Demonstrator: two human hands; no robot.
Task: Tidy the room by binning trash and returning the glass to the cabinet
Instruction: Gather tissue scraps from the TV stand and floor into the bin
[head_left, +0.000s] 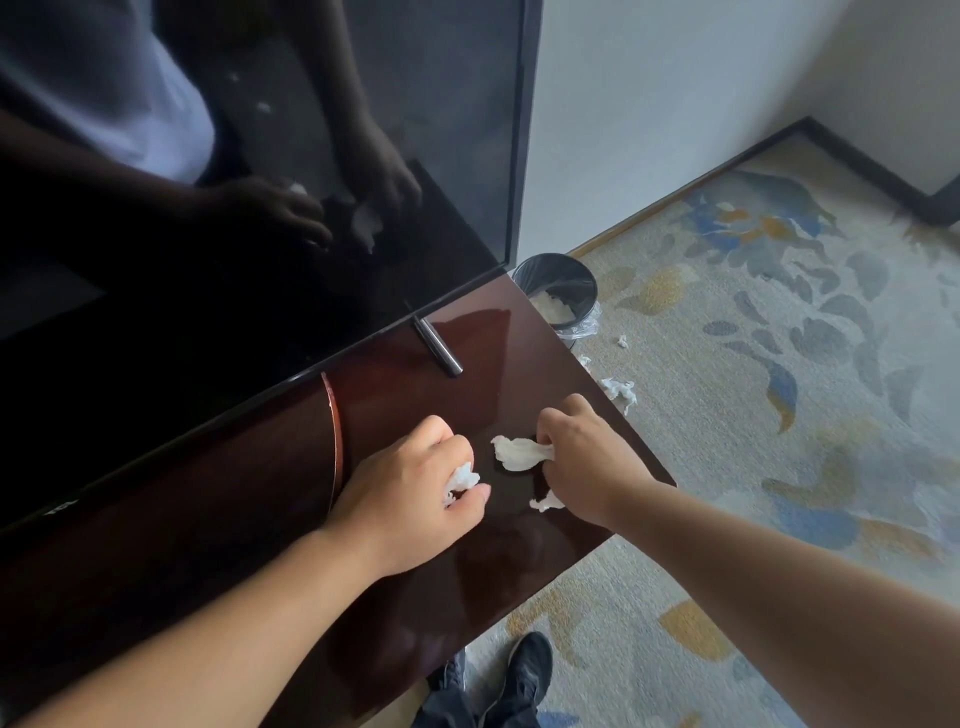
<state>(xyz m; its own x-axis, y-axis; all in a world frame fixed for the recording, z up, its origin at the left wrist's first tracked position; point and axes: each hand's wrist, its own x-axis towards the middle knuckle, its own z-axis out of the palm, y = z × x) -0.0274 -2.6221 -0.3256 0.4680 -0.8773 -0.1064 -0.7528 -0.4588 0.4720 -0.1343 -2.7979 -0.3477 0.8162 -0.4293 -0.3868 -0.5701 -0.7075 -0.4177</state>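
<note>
Left hand (410, 488): fingers curled tightly toward the palm, with the thumb closed across the front. It grips a crumpled white tissue wad (461, 479) between thumb and fingers. Only the wad's ragged edge shows past the knuckles. The hand sits low over the cabinet top (519, 566); whether it touches the wood cannot be told.

Right hand (587, 457): fingers bent downward with the tips drawn together, pinching one end of a second tissue (517, 453). This tissue is white, wrinkled and partly flattened. It trails from the right fingertips toward the left hand and lies on the dark glossy wood between the two hands, apart from the left fingers.

A small torn scrap (545, 503) lies on the wood just beside the right wrist, on the side nearer the person. Neither hand's fingers hold it.

Beyond the right fingers, past the cabinet edge, several white scraps (621, 389) lie on the patterned carpet (779, 467).

Further beyond the same fingers stands a dark round bin (582, 280) with a plastic liner. It is on the floor against the cabinet's far corner, and white tissue is visible inside.

Beyond the left fingers the television (260, 156) stands on the cabinet top, its dark screen reflecting both hands.

A black shoe (524, 670) shows on the carpet below the right forearm.
</note>
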